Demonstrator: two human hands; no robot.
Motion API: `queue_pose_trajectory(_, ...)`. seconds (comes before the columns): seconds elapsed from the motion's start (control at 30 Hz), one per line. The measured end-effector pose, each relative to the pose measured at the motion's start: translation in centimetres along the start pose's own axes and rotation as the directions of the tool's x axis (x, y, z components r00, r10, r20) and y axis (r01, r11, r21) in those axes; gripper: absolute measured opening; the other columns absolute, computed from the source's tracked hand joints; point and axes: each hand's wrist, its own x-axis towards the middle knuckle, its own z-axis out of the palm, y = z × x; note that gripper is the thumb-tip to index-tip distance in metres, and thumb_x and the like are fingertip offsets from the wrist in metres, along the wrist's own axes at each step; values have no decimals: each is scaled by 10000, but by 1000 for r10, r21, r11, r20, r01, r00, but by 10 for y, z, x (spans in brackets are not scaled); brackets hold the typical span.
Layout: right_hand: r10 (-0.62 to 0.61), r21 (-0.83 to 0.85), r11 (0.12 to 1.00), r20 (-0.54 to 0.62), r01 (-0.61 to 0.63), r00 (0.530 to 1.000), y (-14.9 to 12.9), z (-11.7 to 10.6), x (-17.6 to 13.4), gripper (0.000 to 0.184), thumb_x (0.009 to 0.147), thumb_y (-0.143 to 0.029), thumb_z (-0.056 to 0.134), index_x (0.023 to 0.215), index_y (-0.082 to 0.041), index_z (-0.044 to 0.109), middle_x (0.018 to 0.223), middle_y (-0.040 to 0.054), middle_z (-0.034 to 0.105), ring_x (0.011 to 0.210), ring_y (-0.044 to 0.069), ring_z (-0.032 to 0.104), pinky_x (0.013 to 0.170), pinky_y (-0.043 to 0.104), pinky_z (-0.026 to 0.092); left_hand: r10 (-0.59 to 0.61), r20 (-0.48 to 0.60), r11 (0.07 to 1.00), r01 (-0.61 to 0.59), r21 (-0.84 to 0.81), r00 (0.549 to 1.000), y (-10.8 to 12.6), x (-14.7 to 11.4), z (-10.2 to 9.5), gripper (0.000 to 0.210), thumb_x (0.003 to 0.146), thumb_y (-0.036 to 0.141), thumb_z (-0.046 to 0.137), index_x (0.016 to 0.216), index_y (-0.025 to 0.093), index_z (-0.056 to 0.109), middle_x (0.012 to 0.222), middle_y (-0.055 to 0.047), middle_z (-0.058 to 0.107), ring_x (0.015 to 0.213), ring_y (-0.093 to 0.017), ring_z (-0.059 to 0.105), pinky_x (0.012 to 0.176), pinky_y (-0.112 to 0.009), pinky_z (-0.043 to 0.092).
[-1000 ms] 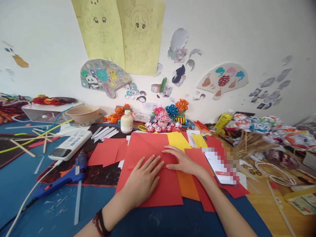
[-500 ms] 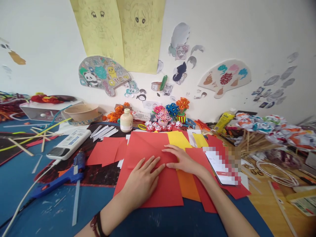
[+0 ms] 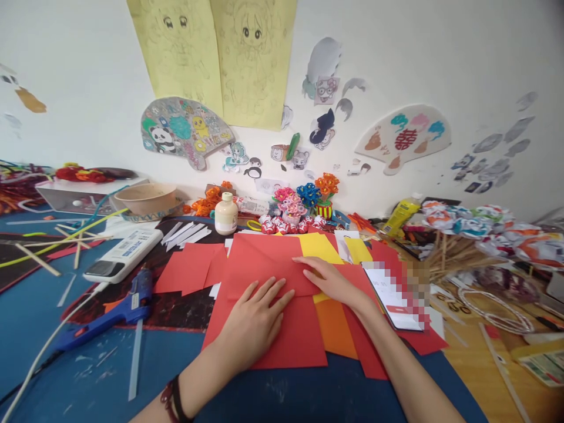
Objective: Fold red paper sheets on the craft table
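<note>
A large sheet of red paper (image 3: 291, 346) lies before me, with a folded red flap (image 3: 259, 258) over its upper part. My left hand (image 3: 255, 323) rests flat on the sheet, fingers spread and tips on the flap near its lower edge. At the flap's right edge is my right hand (image 3: 332, 282), fingers stretched out and touching the red paper; its palm side is hidden. Yellow paper (image 3: 319, 247) and orange paper (image 3: 337, 329) stick out from under the red sheet on the right.
Smaller red pieces (image 3: 191, 267), a blue glue gun (image 3: 127, 311) and a white power strip (image 3: 126, 258) lie to the left. Behind stands a glue bottle (image 3: 226, 214). A phone (image 3: 392, 299) lies at the right, near bundled sticks (image 3: 449, 258) with paper tops.
My right hand has shifted slightly right and its fingers have drawn closer together. The flap's lower edge now shows more clearly to the right. My left hand has barely moved.
</note>
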Motion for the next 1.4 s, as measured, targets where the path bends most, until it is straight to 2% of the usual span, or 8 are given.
queue_pose_trajectory(0.33,-33,-40,999,-52,31,998,-7,2,0,336,954,-356,439,1268,-328,553,1303,21,572,1239,219,490,1069,439,378,9,37,1000,-8,-7,999,-2,1,-3,470,968,283,364,1437,294,365,1484,-62,408,1334,-267,403,1062,-473,328)
queue_pose_trajectory(0.57,-34,-98,995,-42,30,999,-20,5,-5,309,945,-330,474,1236,-330,580,1240,28,605,1179,224,524,1028,423,410,15,37,999,-14,-29,999,-7,-3,-13,408,960,256,404,1352,346,471,1425,-36,483,1262,-250,481,1041,-467,345)
queue_pose_trajectory(0.7,-53,-123,991,-36,48,998,-26,7,-7,297,949,-278,477,1223,-310,586,1203,37,613,1128,213,546,987,409,436,25,33,999,-24,-41,999,-6,-3,-14,392,940,196,431,1297,328,525,1358,-49,542,1207,-243,524,1036,-475,352)
queue_pose_trajectory(0.87,-121,-204,973,-41,111,992,-24,13,-4,303,934,-210,502,1212,-279,601,1114,52,629,1068,213,550,932,390,459,104,62,993,-100,-64,993,-1,0,-11,431,948,186,407,1358,302,468,1399,-69,506,1292,-249,457,1048,-467,358)
queue_pose_trajectory(1.07,-184,-249,956,-100,154,978,-13,24,8,325,941,-183,473,1224,-271,608,1266,56,576,1187,219,503,1021,419,400,133,96,989,-125,-83,987,2,2,-9,441,964,221,388,1395,312,426,1420,-71,487,1342,-243,403,1066,-450,355)
queue_pose_trajectory(1.13,-206,-210,960,-77,186,975,-14,25,13,330,951,-182,449,1223,-273,612,1349,36,541,1280,216,443,1082,430,343,135,91,988,-128,-84,987,2,1,-8,446,965,228,392,1399,325,418,1427,-66,480,1344,-245,401,1070,-452,350)
queue_pose_trajectory(1.23,-234,-99,967,32,236,972,-19,26,23,362,972,-184,393,1263,-276,587,1398,5,518,1361,189,363,1131,418,290,144,86,986,-136,-92,986,1,0,-7,453,965,245,398,1408,340,402,1437,-62,468,1345,-246,400,1073,-454,345)
queue_pose_trajectory(1.4,-261,10,965,150,262,954,-31,32,47,392,985,-210,350,1319,-283,542,1402,-10,517,1370,172,358,1138,408,282,135,73,985,-126,-119,988,0,-1,-5,458,962,242,401,1406,356,402,1446,-45,456,1334,-231,412,1073,-442,351)
